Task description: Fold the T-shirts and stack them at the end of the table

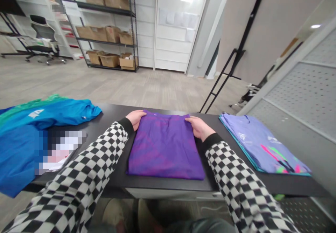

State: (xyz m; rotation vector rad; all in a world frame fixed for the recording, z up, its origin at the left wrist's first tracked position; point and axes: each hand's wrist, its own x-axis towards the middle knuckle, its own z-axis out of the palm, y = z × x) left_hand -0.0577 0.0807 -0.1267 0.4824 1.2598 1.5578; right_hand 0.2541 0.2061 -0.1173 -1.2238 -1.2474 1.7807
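A purple shirt with faint magenta patterning lies folded into a neat rectangle on the black table. At its far left corner, my left hand pinches the cloth between thumb and fingers. My right hand grips the far right corner in the same way. Both far corners are partly covered by my fingertips. The near edge of the shirt rests flat, close to the table's front edge.
Folded lavender and teal shirts are stacked on the right, near a perforated grey partition. Loose blue and green shirts are heaped at the left, beside a blurred flat item. Shelves with cardboard boxes stand beyond.
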